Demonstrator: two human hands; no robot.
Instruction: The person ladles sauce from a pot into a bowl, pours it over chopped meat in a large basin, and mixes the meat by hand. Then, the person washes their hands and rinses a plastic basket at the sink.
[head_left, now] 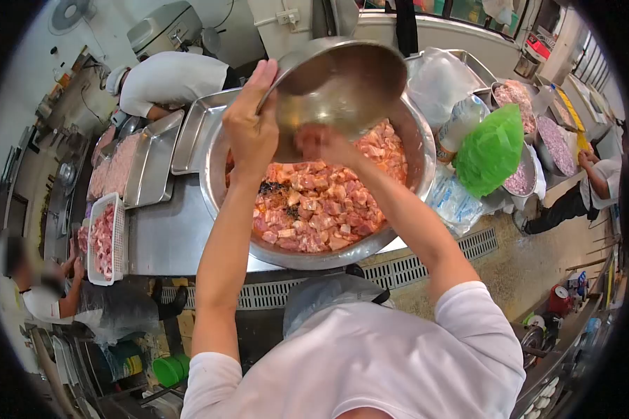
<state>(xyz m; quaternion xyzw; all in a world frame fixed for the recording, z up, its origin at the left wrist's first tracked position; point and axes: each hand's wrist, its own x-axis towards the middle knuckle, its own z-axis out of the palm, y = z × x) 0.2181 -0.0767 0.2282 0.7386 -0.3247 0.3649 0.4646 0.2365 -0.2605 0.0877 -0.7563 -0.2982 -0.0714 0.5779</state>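
My left hand (250, 129) grips the rim of a metal mixing bowl (335, 77), fingers outside and thumb near the edge. The bowl is tipped on its side with its hollow facing me. Inside its lower part is my right hand (321, 142), blurred, so its fingers do not show clearly. Beneath both hands a large steel basin (421, 150) holds diced raw meat (321, 209). Dark seasoning (276, 188) and reddish-brown powder or sauce lie on the left side of the meat.
Steel trays (154, 160) and a white basket (105, 241) of meat stand left. At right are a green plastic bag (490, 150), clear bags (444, 77) and bowls of chopped purple-white food (555, 146). Co-workers stand at left, back left and right.
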